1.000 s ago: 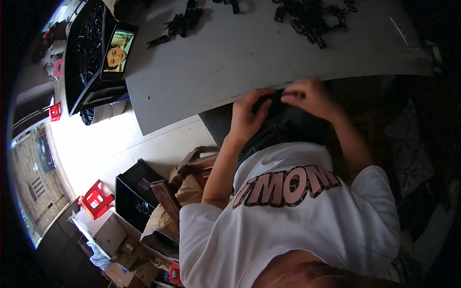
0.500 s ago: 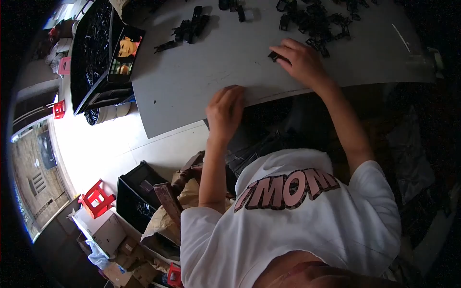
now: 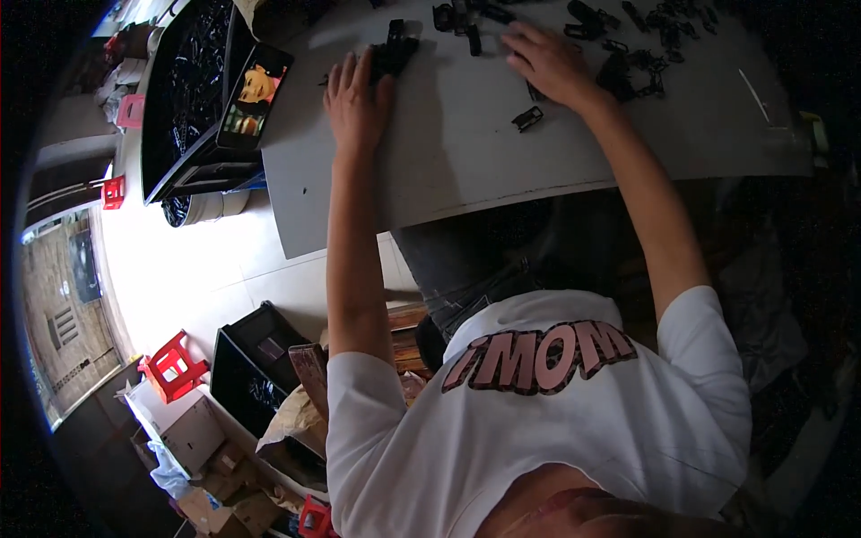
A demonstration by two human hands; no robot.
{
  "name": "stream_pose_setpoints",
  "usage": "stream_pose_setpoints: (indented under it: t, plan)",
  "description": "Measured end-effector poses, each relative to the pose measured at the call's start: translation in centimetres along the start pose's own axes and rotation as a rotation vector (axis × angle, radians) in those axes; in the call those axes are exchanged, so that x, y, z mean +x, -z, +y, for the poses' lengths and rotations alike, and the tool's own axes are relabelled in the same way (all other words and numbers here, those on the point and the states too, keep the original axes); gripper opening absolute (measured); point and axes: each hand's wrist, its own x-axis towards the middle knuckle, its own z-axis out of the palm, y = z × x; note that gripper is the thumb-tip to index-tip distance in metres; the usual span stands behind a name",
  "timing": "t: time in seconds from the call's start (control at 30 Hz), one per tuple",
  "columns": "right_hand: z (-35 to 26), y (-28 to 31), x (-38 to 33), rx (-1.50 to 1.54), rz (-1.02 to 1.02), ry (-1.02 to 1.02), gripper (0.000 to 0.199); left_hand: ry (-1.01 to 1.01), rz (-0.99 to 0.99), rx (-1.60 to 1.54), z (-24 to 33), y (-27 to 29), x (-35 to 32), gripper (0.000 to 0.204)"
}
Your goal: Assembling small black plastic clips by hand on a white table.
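Observation:
On the grey tabletop (image 3: 430,161), my left hand (image 3: 357,106) reaches out with fingers spread, its fingertips beside a small cluster of black plastic pieces (image 3: 396,52). Part of that cluster is hidden behind the fingers. My right hand (image 3: 554,67) is stretched forward, palm down and fingers apart, among more black pieces. A small black frame-shaped piece (image 3: 527,119) lies alone just below its palm. To its right is a loose heap of black pieces (image 3: 632,76). Several others (image 3: 457,18) lie between the two hands at the far side.
A phone (image 3: 255,96) showing a picture leans against a black bin (image 3: 193,166) full of black parts, left of the table. On the floor are a red stool (image 3: 175,366), a black crate (image 3: 235,377) and cardboard boxes (image 3: 202,435). The table's near edge (image 3: 502,202) faces me.
My left hand has moved forward and left from the near edge to the cluster. My right hand has let go of a small black piece, which now lies on the table, and has reached farther away.

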Motion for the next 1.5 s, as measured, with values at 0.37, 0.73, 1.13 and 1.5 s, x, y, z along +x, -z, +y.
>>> stream_pose_setpoints:
  t: [0.37,0.73,1.13,1.5]
  plan:
    - [-6.9,3.4,3.8,0.114,0.061,-0.011,0.025,0.038,-0.199,-0.122,6.6,5.3,-5.8,0.056]
    - [-9.0,5.4,-0.5,0.312,0.209,0.03,0.015,-0.015,-0.004,-0.229,7.4,5.8,-4.4,0.041]
    - [-11.7,7.5,-7.5,0.126,-0.019,0.176,0.014,0.234,0.147,-0.632,8.8,6.4,-5.4,0.027]
    - [-17.1,6.0,-8.8,0.063,-0.162,-0.261,0.024,0.416,-0.028,-0.824,9.3,5.8,-10.8,0.023]
